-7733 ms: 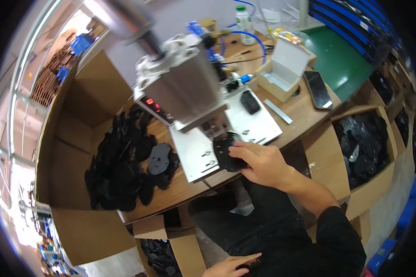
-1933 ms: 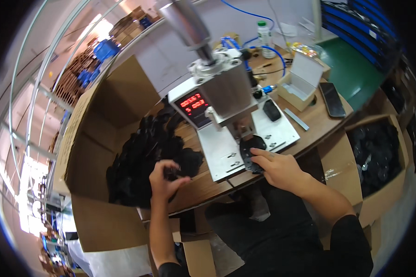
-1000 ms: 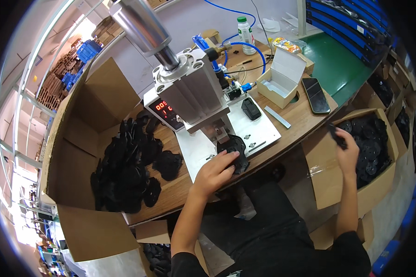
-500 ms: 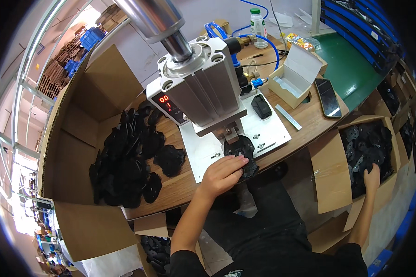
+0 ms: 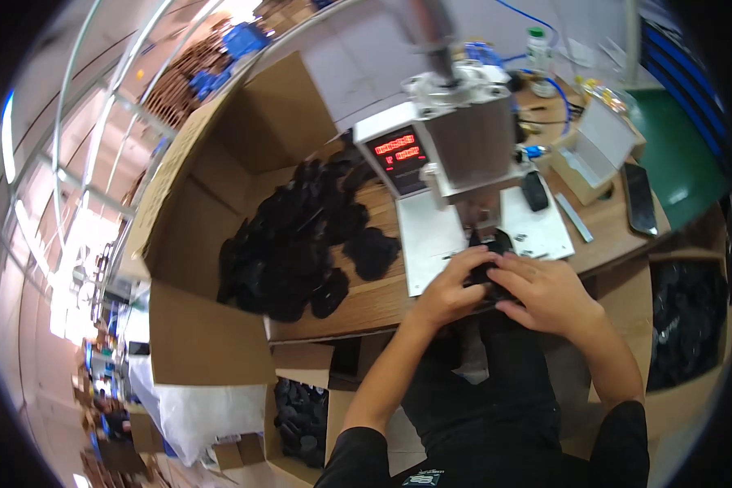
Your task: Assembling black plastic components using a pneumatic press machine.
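Head: left hand [image 5: 454,294] touches part [image 5: 501,241]; right hand [image 5: 549,297] too

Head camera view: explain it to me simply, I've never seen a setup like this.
No robot here: a person works with two bare hands, seen from a fisheye camera on their own head, so straight edges bend near the rim.

The grey machine, which looks like a small press, has a red display and a pale plate. It stands on a wooden bench.

The left hand and right hand meet at a black part under its head; blur hides their exact grip.

At the left lies a black pile; at the right, a phone and an open box.
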Demonstrator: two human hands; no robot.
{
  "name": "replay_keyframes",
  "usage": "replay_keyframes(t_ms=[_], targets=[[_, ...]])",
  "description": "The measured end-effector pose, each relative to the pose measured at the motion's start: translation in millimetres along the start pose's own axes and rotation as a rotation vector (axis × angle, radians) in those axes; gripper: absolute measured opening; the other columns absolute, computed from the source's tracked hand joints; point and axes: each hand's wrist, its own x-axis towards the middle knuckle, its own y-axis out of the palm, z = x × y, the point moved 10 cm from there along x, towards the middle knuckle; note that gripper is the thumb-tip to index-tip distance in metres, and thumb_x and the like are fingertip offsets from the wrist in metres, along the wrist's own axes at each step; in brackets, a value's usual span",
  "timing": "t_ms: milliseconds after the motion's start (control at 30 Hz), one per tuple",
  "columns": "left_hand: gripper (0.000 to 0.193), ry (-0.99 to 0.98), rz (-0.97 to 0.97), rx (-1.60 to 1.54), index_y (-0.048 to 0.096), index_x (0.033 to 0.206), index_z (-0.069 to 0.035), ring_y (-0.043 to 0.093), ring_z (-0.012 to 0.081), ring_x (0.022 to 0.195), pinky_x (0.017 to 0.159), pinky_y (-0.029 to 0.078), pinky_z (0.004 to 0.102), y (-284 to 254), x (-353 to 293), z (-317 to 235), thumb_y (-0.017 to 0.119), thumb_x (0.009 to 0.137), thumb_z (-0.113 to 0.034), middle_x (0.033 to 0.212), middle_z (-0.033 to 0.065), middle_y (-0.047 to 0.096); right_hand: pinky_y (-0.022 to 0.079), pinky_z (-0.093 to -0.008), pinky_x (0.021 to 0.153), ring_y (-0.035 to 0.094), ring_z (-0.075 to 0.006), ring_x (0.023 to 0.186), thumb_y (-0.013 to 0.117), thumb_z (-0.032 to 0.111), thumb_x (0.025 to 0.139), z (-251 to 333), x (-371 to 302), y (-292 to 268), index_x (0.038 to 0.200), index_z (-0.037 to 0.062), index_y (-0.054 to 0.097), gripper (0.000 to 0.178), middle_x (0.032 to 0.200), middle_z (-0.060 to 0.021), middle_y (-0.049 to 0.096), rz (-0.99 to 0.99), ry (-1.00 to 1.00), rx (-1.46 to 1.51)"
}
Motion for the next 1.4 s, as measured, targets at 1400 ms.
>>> replay_keyframes(t_ms=[1400], targets=[[0.028,-1.011,-0.890,0.455,0.066,0.099,0.004,0.059,0.0166,0.079,0.077,0.050,0.0290,-191.5,-280.7,-33.6,0.059,0.104,-0.023,0.089,0.0063,0.069,0.061,-0.0325,0.080,0.068,-0.0260,0.117,0.063,0.007,0.085,3.6,-0.9,36.8,0.102,0.0019,0.062,0.018,0.123,-0.0171,0.070,0.104,0.117,-0.122]])
